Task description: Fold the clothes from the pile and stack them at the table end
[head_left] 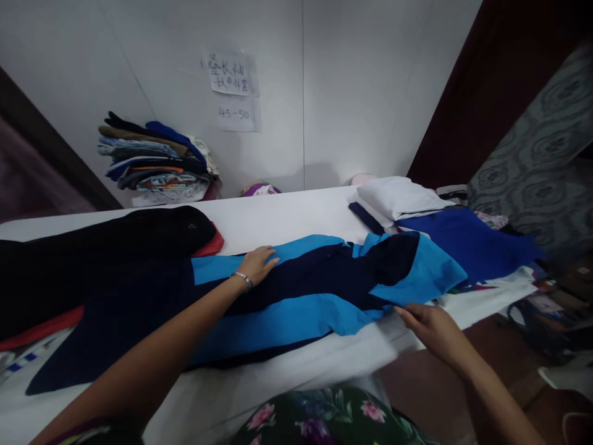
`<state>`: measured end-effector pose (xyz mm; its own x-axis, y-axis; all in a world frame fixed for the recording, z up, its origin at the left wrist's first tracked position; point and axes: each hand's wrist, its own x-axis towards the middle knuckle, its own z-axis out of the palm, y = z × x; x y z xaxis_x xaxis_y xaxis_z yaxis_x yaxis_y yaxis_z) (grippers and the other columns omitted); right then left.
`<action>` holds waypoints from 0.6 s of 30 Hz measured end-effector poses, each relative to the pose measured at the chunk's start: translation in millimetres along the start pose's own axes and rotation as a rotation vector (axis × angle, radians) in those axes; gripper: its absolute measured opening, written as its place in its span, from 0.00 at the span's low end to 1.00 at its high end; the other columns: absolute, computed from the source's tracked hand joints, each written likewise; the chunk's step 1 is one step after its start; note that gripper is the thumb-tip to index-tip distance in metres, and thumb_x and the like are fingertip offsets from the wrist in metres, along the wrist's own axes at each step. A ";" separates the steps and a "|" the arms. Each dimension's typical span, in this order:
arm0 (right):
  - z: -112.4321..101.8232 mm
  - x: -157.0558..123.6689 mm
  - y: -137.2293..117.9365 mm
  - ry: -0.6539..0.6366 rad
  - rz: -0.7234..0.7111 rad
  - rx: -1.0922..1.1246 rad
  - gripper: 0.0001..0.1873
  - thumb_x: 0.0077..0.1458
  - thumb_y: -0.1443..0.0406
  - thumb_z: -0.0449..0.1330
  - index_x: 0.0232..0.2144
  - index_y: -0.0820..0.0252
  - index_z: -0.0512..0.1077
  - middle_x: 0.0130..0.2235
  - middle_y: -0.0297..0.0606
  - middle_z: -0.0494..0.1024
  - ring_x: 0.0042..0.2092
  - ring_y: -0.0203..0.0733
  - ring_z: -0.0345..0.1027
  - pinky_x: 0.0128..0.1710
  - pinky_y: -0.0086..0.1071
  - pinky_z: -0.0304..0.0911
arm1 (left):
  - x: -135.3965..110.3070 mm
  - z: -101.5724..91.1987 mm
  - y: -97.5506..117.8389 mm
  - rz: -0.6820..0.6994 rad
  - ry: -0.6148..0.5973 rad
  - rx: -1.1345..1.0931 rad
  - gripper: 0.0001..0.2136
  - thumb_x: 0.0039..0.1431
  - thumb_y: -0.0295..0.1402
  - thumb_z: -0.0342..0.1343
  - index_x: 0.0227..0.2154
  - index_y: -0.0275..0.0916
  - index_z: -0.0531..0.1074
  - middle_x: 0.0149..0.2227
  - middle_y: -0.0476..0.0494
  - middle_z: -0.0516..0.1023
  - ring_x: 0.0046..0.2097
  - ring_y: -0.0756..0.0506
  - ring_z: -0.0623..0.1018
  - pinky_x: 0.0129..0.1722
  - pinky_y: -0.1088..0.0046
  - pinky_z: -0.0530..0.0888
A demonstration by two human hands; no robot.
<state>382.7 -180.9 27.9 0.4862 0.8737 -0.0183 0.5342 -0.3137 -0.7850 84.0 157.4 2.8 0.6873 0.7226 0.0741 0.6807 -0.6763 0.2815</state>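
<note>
A navy and bright-blue garment (pixel 301 281), which looks like a long-sleeved jacket, lies stretched across the white table. My left hand (pixel 258 264) rests on its middle with the fingers extended over the cloth; a bracelet circles that wrist. At the garment's near right edge, my right hand (pixel 424 322) pinches a bit of the blue fabric between thumb and fingers. The garment's right end, with a dark part and a bright-blue flap, spreads toward other clothes. Its left end reaches navy cloth, and I cannot tell whether that cloth is part of it.
A black garment (pixel 111 262) lies at the left over red cloth. Folded clothes (pixel 157 161) are stacked against the wall. At right sit a folded white garment (pixel 401 196) and blue cloth (pixel 472 241). Paper notes (pixel 234 74) hang on the wall. The white table (pixel 287 213) runs sideways.
</note>
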 end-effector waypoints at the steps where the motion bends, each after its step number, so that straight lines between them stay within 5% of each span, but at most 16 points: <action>1: 4.9 4.6 -19.5 -0.051 -0.124 0.023 0.14 0.48 0.56 0.63 0.17 0.55 0.72 0.19 0.34 0.73 0.24 0.39 0.65 0.26 0.30 0.59 | 8.0 -0.5 -3.6 -0.052 -0.003 0.042 0.22 0.61 0.44 0.43 0.53 0.38 0.68 0.59 0.37 0.65 0.61 0.40 0.63 0.59 0.61 0.58; 3: 19.0 25.2 -50.0 -0.137 -0.314 0.101 0.11 0.53 0.58 0.59 0.24 0.56 0.76 0.27 0.35 0.77 0.31 0.41 0.69 0.32 0.30 0.62 | 21.8 0.0 -9.7 -0.154 -0.029 0.117 0.21 0.62 0.42 0.43 0.52 0.37 0.69 0.57 0.36 0.68 0.59 0.38 0.65 0.57 0.59 0.60; 5: 37.3 59.1 -66.0 -0.090 -0.418 0.182 0.10 0.55 0.60 0.58 0.32 0.56 0.78 0.33 0.35 0.79 0.37 0.42 0.71 0.38 0.32 0.64 | 30.4 1.1 -13.1 -0.211 -0.045 0.156 0.20 0.61 0.41 0.44 0.50 0.36 0.71 0.53 0.34 0.73 0.56 0.37 0.69 0.54 0.58 0.63; 10: 82.0 161.6 -67.6 0.018 -0.401 0.210 0.15 0.51 0.67 0.59 0.43 0.54 0.76 0.45 0.37 0.78 0.49 0.45 0.69 0.55 0.41 0.59 | 29.3 -3.5 -10.6 -0.182 0.033 0.175 0.16 0.60 0.35 0.45 0.42 0.36 0.76 0.46 0.34 0.76 0.50 0.39 0.72 0.49 0.65 0.67; 14: 104.3 213.0 -68.3 0.004 -0.341 0.107 0.22 0.53 0.68 0.55 0.51 0.56 0.70 0.54 0.39 0.72 0.56 0.45 0.63 0.57 0.43 0.57 | 9.1 -13.7 -3.5 0.009 0.212 0.118 0.14 0.61 0.35 0.44 0.40 0.40 0.75 0.45 0.41 0.77 0.48 0.43 0.73 0.51 0.65 0.66; 18: 114.7 226.0 -64.6 -0.141 -0.451 -0.012 0.32 0.48 0.71 0.55 0.57 0.53 0.64 0.58 0.37 0.67 0.61 0.46 0.56 0.59 0.43 0.55 | -30.2 -13.3 14.2 0.338 0.342 0.126 0.12 0.62 0.31 0.44 0.36 0.41 0.74 0.37 0.44 0.79 0.41 0.46 0.75 0.54 0.58 0.63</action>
<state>378.7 79.5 3.5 0.1057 0.9654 0.2384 0.6788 0.1051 -0.7268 69.6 127.9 17.2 0.7666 0.4512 0.4569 0.4741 -0.8776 0.0711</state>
